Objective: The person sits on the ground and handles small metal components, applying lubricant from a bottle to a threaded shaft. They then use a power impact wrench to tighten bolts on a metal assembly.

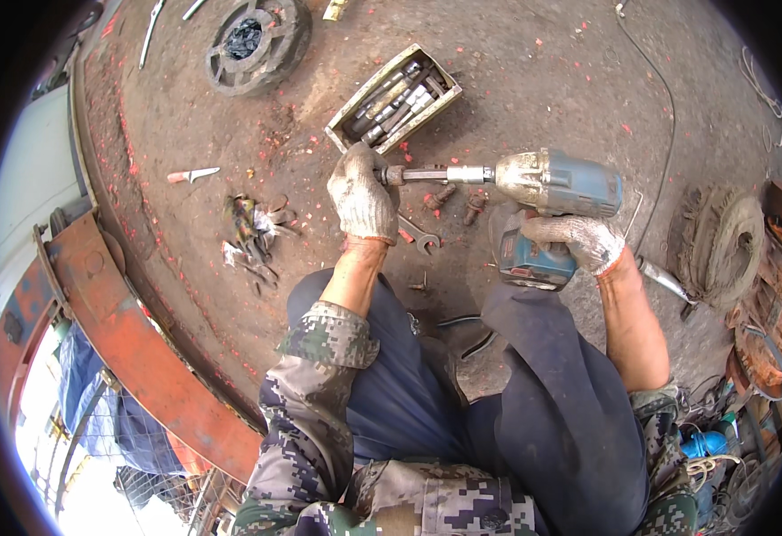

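Note:
A blue and grey cordless impact wrench (578, 183) lies level across my front, its long socket extension (444, 174) pointing left. My right hand (583, 241), in a dirty white work glove, is wrapped round its handle above the battery. At the far left end of the extension, my gloved left hand (361, 192) is closed round the socket; its fingertips are partly hidden. Below the extension, two rusty bolts (440, 196) lie on the ground, and an open-ended wrench (422, 237) rests near my left wrist.
A box of sockets and bars (409, 98) sits just beyond my left hand. Left of it are a knife (194, 175), a pile of gloves (255, 234) and a round cast wheel (257, 45). A ragged round part (721, 246) lies right; an orange steel beam (141, 330) curves along the left.

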{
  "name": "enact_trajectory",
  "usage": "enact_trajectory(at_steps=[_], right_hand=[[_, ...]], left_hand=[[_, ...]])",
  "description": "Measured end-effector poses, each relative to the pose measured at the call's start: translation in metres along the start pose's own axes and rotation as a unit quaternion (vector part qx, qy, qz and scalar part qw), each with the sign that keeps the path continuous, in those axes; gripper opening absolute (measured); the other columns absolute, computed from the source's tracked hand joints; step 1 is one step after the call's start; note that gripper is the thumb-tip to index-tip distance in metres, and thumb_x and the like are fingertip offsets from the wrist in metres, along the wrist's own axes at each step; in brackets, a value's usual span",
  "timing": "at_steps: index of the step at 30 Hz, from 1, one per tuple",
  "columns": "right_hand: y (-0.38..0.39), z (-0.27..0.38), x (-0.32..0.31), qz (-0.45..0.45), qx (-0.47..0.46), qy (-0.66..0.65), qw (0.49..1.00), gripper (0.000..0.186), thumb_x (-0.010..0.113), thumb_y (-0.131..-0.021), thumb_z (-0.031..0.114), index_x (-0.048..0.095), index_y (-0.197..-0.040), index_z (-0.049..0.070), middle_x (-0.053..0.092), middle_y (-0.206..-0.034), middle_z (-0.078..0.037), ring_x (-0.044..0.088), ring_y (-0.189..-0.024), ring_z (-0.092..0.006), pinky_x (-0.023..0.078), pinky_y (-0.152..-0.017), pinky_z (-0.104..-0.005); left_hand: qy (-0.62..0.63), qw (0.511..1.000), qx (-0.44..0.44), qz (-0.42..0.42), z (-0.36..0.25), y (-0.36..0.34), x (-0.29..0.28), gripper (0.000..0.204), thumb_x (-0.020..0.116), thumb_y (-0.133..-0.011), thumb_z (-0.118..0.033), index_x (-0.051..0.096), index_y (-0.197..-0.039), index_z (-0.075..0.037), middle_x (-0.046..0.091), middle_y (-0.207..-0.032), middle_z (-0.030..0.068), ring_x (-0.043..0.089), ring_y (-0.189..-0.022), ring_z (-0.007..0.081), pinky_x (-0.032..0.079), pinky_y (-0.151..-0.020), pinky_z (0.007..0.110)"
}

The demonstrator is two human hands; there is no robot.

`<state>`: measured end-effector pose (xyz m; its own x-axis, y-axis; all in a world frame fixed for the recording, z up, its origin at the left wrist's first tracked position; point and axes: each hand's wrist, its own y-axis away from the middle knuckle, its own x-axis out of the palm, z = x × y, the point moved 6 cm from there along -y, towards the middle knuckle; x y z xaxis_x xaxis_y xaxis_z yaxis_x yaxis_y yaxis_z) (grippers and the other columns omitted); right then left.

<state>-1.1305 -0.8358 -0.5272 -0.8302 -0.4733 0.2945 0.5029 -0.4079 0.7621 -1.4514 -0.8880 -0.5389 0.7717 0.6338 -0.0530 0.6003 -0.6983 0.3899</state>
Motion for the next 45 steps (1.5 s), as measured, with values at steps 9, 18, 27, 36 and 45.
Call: enact_trajectory(at_steps=[9, 18, 27, 36, 45], right_hand=[[0.007, -0.008, 0.003, -0.023, -0.036, -0.099, 0.994, 0.050, 0.088, -0.082, 0.005, 0.074, -0.130, 0.007, 0.076, -0.108, -0.004, 0.071, -0.088, -0.0155, 0.059, -0.076, -0.0328], [-0.003, -0.025, 0.011, 0.006, -0.049, -0.162, 0.986, 0.032, 0.082, -0.078, 0.006, 0.073, -0.109, 0.001, 0.072, -0.096, -0.007, 0.069, -0.079, -0.0204, 0.057, -0.070, -0.0347], [-0.040, -0.086, -0.007, 0.099, -0.008, -0.334, 0.937, 0.014, 0.069, -0.094, 0.018, 0.067, -0.105, 0.008, 0.065, -0.090, -0.003, 0.062, -0.086, -0.0169, 0.051, -0.078, -0.0328], [-0.021, -0.062, 0.014, 0.130, -0.053, -0.309, 0.941, 0.015, 0.075, -0.092, 0.009, 0.072, -0.105, 0.004, 0.071, -0.104, -0.005, 0.069, -0.097, -0.0198, 0.058, -0.082, -0.0345], [-0.003, -0.011, 0.061, 0.147, -0.139, -0.157, 0.967, 0.027, 0.057, -0.107, 0.028, 0.065, -0.102, 0.002, 0.064, -0.084, -0.005, 0.062, -0.074, -0.0171, 0.046, -0.062, -0.0303]], left_hand=[[0.417, 0.880, -0.138, 0.180, -0.027, 0.008, 0.024, 0.049, 0.059, -0.110, -0.040, 0.061, -0.139, -0.001, 0.067, -0.094, 0.0052, 0.067, -0.095, 0.0263, 0.055, -0.093, 0.050], [0.406, 0.896, 0.012, 0.178, -0.067, 0.029, 0.036, 0.044, 0.072, -0.103, -0.044, 0.064, -0.129, -0.009, 0.059, -0.099, 0.0016, 0.061, -0.099, 0.0214, 0.052, -0.106, 0.050], [0.351, 0.910, -0.044, 0.218, -0.116, 0.061, 0.059, 0.031, 0.074, -0.091, -0.001, 0.061, -0.118, -0.008, 0.065, -0.115, 0.0103, 0.064, -0.109, 0.0230, 0.055, -0.093, 0.039], [0.359, 0.914, -0.008, 0.187, -0.108, 0.058, 0.060, 0.033, 0.082, -0.092, -0.011, 0.059, -0.116, -0.008, 0.060, -0.101, 0.0068, 0.061, -0.096, 0.0202, 0.055, -0.087, 0.039], [0.467, 0.871, -0.065, 0.136, -0.098, 0.032, 0.058, 0.026, 0.065, -0.102, -0.020, 0.046, -0.084, -0.016, 0.037, -0.075, -0.0015, 0.040, -0.067, 0.0170, 0.054, -0.075, 0.044]])
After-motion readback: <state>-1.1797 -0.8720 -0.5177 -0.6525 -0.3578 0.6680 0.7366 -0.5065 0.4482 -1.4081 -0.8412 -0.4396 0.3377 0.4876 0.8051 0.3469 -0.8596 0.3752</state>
